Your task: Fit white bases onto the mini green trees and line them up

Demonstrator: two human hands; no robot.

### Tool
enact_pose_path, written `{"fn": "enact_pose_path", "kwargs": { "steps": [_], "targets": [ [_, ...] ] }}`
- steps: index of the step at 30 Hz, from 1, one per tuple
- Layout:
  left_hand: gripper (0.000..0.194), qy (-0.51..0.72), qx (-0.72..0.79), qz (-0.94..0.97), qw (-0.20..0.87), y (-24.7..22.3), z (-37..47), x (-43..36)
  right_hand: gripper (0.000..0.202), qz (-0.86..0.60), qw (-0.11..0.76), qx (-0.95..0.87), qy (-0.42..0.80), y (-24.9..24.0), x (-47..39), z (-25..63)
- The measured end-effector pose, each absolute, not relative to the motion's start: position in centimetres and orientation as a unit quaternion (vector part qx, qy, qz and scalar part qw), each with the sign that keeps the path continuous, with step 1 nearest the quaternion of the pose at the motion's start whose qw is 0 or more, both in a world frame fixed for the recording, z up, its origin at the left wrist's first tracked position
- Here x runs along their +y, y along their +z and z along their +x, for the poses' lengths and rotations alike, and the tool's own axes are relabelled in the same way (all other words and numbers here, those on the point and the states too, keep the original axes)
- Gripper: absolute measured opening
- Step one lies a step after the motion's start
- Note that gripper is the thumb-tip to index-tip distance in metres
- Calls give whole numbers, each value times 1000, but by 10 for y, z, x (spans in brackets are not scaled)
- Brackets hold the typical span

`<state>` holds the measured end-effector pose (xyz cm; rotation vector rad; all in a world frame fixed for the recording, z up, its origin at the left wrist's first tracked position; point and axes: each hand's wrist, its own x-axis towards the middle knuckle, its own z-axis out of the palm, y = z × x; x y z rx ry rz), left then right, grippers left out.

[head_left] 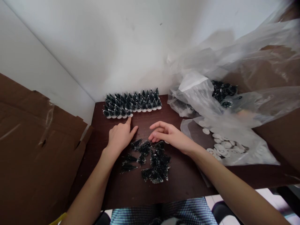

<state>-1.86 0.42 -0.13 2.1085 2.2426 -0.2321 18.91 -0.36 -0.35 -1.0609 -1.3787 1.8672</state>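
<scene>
Small frosted green miniature trees [131, 102] with white round bases stand upright in tight rows at the back of the table. My left hand [119, 135] reaches to the front row, its index finger extended to a white base [130, 115] at the row's right end and its thumb spread. Over the near pile of loose trees [156, 164], my right hand [170, 135] hovers with loosely bent fingers; nothing shows in them. Several of those trees lie on their sides. Part of a white disc [167, 142] shows under the right hand.
On the right, a clear plastic bag [253, 156] holds several white discs [226, 145]. Behind it, more dark trees [223, 90] sit in another plastic bag. A cardboard box [35, 150] flanks the dark wooden table [187, 175] on the left; a white wall [140, 47] rises behind.
</scene>
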Motion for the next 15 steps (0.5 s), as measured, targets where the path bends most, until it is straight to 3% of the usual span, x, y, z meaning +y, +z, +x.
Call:
{"fn": "enact_pose_path", "kwargs": {
  "steps": [15],
  "targets": [
    [57, -66, 731, 678, 32, -2, -20, 7, 14, -393, 287, -526, 697, -3, -4, 190]
  ]
}}
